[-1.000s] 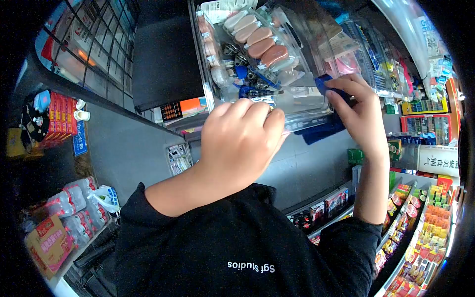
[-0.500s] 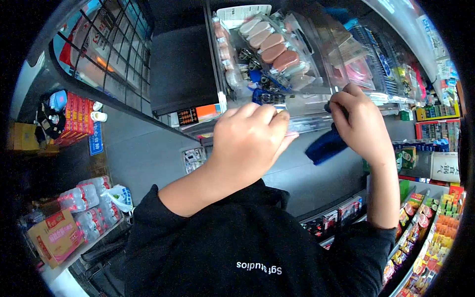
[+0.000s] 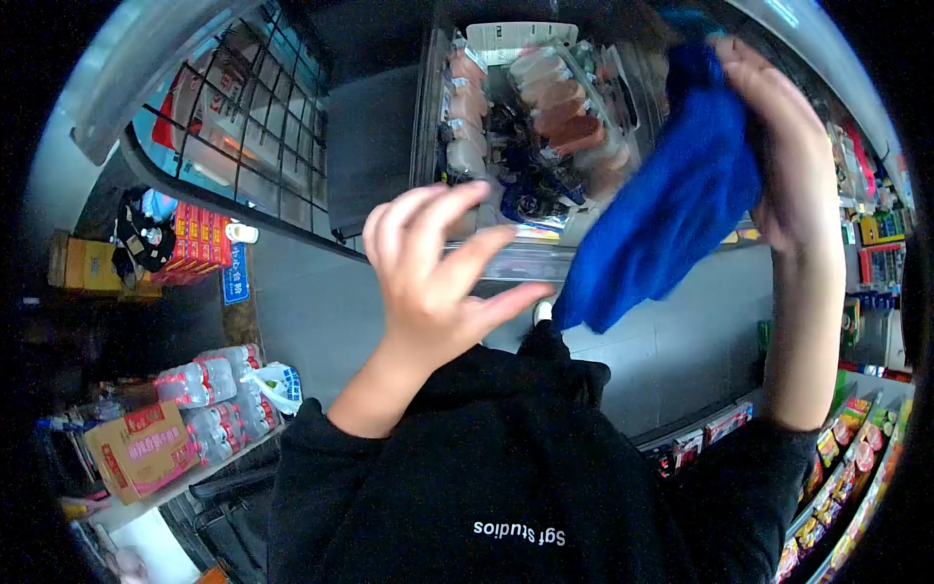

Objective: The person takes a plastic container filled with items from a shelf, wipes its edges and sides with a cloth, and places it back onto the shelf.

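Observation:
A blue cloth [image 3: 666, 200] hangs from my right hand [image 3: 778, 127], its top pinched in the fingers, blurred by motion. My left hand [image 3: 433, 263] is raised with its fingers apart and nothing in it, just in front of a clear plastic tray [image 3: 525, 261]. Inside that tray lie rows of packaged beige and brown oval items [image 3: 574, 122], with small dark and blue packaged pieces [image 3: 535, 190] nearer its front edge. The cloth covers part of the tray's right side.
A black wire rack [image 3: 248, 146] stands at the left. Below it are red boxes [image 3: 199, 238], bottled-water packs [image 3: 219, 394] and a cardboard carton [image 3: 141, 448]. Shelves of colourful packets [image 3: 842, 467] line the lower right. One white shoe [image 3: 543, 311] shows on the grey floor.
My right hand has lifted the blue cloth up from the tray's front edge. My left hand has come off the tray edge and its fingers have spread. The view has shifted.

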### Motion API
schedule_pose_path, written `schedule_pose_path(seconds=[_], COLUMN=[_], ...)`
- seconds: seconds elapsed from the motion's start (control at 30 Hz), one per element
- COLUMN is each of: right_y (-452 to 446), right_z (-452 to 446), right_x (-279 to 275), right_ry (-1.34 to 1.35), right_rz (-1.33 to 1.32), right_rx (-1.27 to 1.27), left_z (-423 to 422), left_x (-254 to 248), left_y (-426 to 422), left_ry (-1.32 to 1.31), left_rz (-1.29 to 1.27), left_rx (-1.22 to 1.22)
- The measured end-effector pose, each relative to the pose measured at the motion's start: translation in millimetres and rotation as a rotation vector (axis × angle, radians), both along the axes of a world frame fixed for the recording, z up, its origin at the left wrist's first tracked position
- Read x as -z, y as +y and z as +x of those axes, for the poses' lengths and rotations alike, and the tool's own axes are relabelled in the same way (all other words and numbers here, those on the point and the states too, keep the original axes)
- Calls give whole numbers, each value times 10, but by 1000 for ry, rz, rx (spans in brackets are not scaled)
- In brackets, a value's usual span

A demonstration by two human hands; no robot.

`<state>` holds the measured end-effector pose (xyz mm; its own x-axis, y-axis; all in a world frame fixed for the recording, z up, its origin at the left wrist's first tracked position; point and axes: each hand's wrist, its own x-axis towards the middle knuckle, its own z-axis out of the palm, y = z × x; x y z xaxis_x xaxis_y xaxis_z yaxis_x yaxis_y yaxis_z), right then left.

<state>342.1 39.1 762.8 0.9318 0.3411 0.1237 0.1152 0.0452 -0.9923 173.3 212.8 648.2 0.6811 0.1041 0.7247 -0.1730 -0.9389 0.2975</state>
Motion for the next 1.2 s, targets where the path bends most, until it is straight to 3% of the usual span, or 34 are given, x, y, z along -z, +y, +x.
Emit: schedule_pose_path(seconds=[0.1,0.2,0.23,0.27,0.33,0.43,0.5,0.53,0.63,0.8,0.97,1.07,1.13,1.2], right_y=[196,696,783,863,962,1085,1167,1162,1196,1203,1243,1240,1310,1347], right_z=[432,114,147,241,189,22,-48,-45,8,43,94,153,239,361], right_x=[-42,-47,-32,117,201,314,548,605,688,820,829,766,767,739], right_ry=[22,70,196,117,108,-207,-542,-1142,-1554,-1745,-1803,-1929,-1921,-1956], right_rz=[246,403,359,334,244,-111,-103,-81,-111,102,119,-121,-119,-212], right_rx=[-49,-158,-124,-187,-296,-566,-915,-909,-1001,-1010,-918,-867,-768,-687], left_z=[-63,65,62,57,62,144,206,202,220,308,275,259,271,244], left_x=[179,334,278,183,199,270,298,273,297,297,282,278,301,280], left_y=[67,-51,-78,-99,-128,-153,-178,-190,-175,-239,-190,-192,-141,-162], left_ry=[-27,-342,-355,-259,-80,-204,-311,-332,-398,-625,-541,-502,-511,-444], left_rz=[-147,-834,-832,-1102,-1268,-1285,-1303,-1351,-1492,-1494,-1467,-1428,-1334,-1270], left_rx=[-49,15,-5,92,63,123,75,78,88,-18,31,-15,104,45])
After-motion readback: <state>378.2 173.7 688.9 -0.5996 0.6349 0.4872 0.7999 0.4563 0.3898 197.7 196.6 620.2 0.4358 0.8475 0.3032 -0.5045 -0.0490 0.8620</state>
